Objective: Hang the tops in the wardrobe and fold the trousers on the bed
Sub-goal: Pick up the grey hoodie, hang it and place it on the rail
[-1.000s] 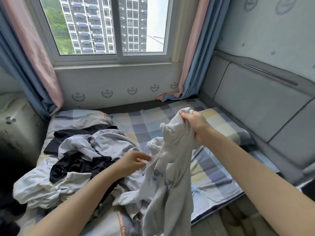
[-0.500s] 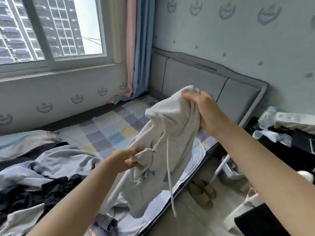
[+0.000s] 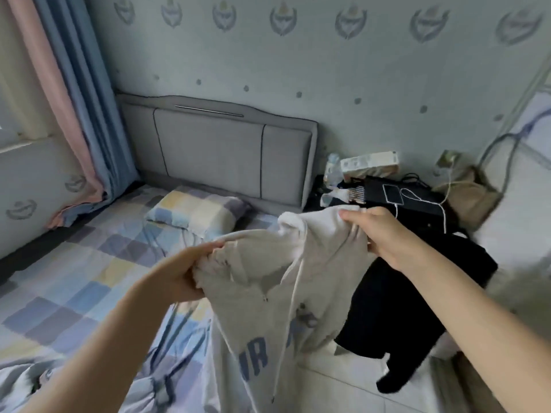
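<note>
A light grey hooded top (image 3: 262,308) with blue lettering and a white drawstring hangs in the air over the bed's near edge. My left hand (image 3: 182,272) grips its left shoulder. My right hand (image 3: 378,234) grips the fabric near the hood on the other side, so the top is stretched between both hands. The bed (image 3: 89,263) with its checked sheet lies to the left and below. A bit of crumpled pale clothing (image 3: 26,383) shows at the bottom left corner. No wardrobe is in view.
A grey padded headboard (image 3: 220,156) stands against the wall, with a checked pillow (image 3: 196,213) before it. A black garment (image 3: 414,296) hangs off a cluttered bedside table (image 3: 396,198) with cables and boxes. Pink and blue curtains (image 3: 80,108) hang at left. Tiled floor (image 3: 357,389) lies below right.
The view has swung right, away from the window and the clothes pile. My hands have drawn apart, spreading the hooded top open between them and lifting it off the bed.
</note>
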`<state>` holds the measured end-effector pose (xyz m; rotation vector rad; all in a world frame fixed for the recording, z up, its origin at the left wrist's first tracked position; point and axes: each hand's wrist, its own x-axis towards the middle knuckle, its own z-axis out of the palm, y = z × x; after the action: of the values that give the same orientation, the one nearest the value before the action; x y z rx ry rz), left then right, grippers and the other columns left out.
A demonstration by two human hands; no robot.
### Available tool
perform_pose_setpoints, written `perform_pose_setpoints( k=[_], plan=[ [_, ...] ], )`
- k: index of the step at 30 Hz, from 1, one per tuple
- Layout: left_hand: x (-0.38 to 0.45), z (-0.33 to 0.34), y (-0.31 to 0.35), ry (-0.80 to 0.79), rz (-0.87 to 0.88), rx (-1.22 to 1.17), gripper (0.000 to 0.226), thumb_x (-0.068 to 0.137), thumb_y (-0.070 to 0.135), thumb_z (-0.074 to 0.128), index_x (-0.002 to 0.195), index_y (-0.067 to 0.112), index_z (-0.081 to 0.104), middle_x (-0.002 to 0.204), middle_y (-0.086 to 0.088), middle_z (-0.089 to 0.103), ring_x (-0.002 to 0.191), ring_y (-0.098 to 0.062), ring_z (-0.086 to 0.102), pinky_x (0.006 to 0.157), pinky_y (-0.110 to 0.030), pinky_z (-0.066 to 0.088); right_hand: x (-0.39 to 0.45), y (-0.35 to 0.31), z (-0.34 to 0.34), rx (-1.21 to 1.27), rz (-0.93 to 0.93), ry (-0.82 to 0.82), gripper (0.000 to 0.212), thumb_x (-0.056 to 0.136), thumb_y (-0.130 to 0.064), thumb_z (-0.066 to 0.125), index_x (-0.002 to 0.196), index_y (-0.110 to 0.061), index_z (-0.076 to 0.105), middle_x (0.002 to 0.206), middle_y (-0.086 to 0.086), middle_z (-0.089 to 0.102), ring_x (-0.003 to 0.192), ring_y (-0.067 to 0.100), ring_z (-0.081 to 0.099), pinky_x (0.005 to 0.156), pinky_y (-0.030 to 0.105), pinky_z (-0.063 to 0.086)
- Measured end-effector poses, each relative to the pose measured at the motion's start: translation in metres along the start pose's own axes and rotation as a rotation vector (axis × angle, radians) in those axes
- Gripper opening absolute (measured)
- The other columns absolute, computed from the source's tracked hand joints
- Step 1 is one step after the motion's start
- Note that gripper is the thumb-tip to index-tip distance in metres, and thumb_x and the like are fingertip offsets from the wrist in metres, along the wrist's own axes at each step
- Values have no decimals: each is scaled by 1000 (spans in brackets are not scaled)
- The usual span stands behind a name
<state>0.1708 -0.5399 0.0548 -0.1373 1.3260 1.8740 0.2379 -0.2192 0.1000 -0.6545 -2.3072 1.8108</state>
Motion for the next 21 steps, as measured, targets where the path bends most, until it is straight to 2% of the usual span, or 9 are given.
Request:
perform_pose_setpoints(
  k=[2, 5, 7, 9, 10, 12, 14, 17, 21],
  plan=[
    [11, 52, 14, 5, 156, 35, 35, 77, 23, 64, 106, 4, 68, 88, -14, 73, 75, -26, 72, 60, -34, 59, 2, 29, -45, -86, 140, 63, 34, 83, -32, 68, 100, -3, 66, 88, 11, 67, 81, 25, 66, 71, 33, 52],
    [29, 137, 20, -22, 259, 120, 57, 73, 20, 73, 123, -3, 58, 112, -19, 67, 93, -29, 70, 62, -33, 58, -7, 60, -109, -302, 298, 107, 35, 81, -43, 65, 92, -9, 63, 78, 5, 67, 74, 21, 65, 67, 32, 56],
    [37, 190, 17, -93, 231, 172, 49, 69, 20, 76, 112, -1, 69, 111, -18, 71, 95, -28, 72, 64, -32, 59, -16, 71, -141, -608, 316, 161, 47, 85, -57, 51, 91, -11, 59, 85, 4, 65, 78, 22, 63, 62, 30, 51],
    [46, 239, 7, -165, 218, 234, 36, 67, 20, 78, 98, 1, 76, 104, -18, 73, 93, -27, 73, 65, -31, 59, -23, 79, -164, -850, 160, 290, 45, 91, -55, 42, 102, -13, 55, 100, 5, 60, 90, 23, 60, 64, 31, 44],
    [53, 260, 1, -188, 232, 257, 34, 67, 19, 78, 96, 0, 77, 103, -19, 73, 93, -28, 73, 67, -32, 59, -27, 81, -171, -821, 23, 323, 43, 92, -51, 42, 113, -16, 53, 109, 3, 58, 97, 21, 58, 69, 29, 42],
    [67, 302, -15, -225, 252, 278, 32, 72, 15, 77, 99, -3, 74, 104, -21, 72, 96, -30, 72, 76, -36, 60, -39, 82, -182, -585, -207, 257, 49, 86, -56, 46, 127, -30, 46, 118, -6, 52, 104, 11, 54, 78, 23, 40],
    [79, 334, -29, -229, 250, 276, 28, 79, 11, 74, 103, -4, 72, 106, -22, 72, 98, -32, 71, 88, -41, 57, -49, 88, -192, -595, -273, 147, 60, 80, -61, 51, 134, -41, 35, 126, -9, 46, 112, 10, 50, 90, 30, 42],
    [97, 377, -41, -251, 214, 273, 35, 80, 12, 74, 111, -3, 68, 108, -21, 71, 101, -33, 70, 96, -46, 52, -60, 125, -237, -901, 6, 128, 73, 85, -36, 56, 146, -43, 16, 137, -1, 39, 122, 28, 45, 99, 45, 43],
    [119, 422, -50, -392, 211, 289, 31, 70, 15, 77, 98, 2, 76, 107, -20, 72, 102, -31, 70, 92, -41, 53, -85, 162, -309, -989, 671, 236, 45, 94, -35, 45, 136, -21, 46, 133, 9, 48, 122, 33, 47, 102, 43, 41]
  ],
)
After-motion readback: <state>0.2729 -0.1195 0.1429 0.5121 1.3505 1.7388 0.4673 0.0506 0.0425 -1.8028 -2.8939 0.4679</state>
